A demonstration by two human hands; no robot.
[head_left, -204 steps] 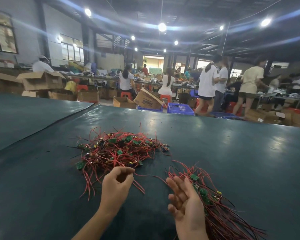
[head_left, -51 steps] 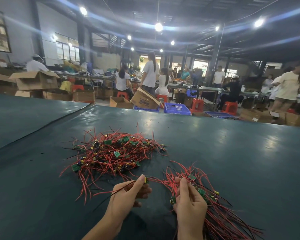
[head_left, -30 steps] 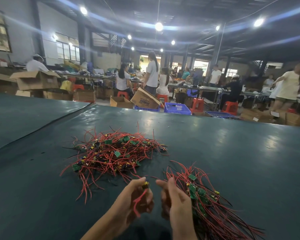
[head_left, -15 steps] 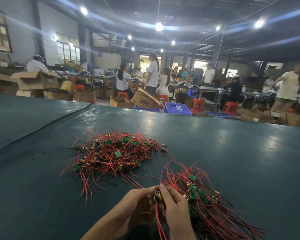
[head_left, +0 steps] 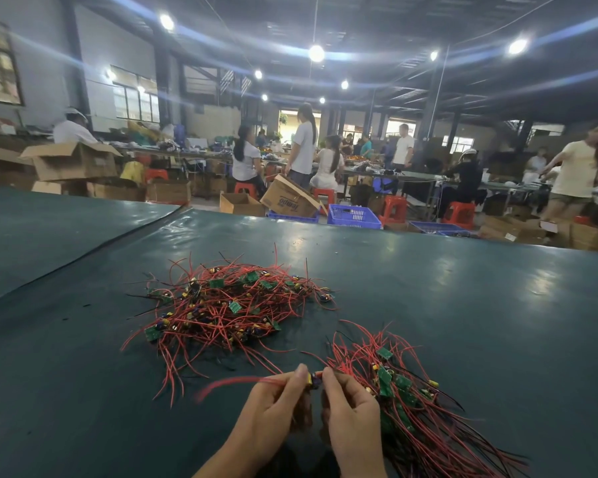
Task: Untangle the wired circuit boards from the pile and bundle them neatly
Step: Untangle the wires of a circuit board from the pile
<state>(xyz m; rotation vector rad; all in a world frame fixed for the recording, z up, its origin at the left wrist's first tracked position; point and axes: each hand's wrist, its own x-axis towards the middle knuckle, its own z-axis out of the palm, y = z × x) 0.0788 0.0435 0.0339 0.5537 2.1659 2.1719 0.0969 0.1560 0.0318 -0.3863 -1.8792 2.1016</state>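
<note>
A tangled pile point(head_left: 228, 305) of small green circuit boards with red and black wires lies in the middle of the dark green table point(head_left: 463, 305). A sorted bundle point(head_left: 415, 405) of the same boards lies to the right, its wires running toward the near right. Between them, my left hand point(head_left: 273, 408) and my right hand point(head_left: 351, 412) pinch one small board point(head_left: 314, 379) at their fingertips. Its red wires point(head_left: 235, 382) stream out to the left, blurred.
The table's far edge point(head_left: 359, 229) runs across the view, and a seam point(head_left: 83, 257) crosses the cover at the left. Beyond are cardboard boxes point(head_left: 73, 163), blue crates point(head_left: 354, 215), red stools and several people at other benches.
My left hand pulled one wired board out of the pile toward me. Both hands then came together on it, and its wires have swung from hanging down to pointing left.
</note>
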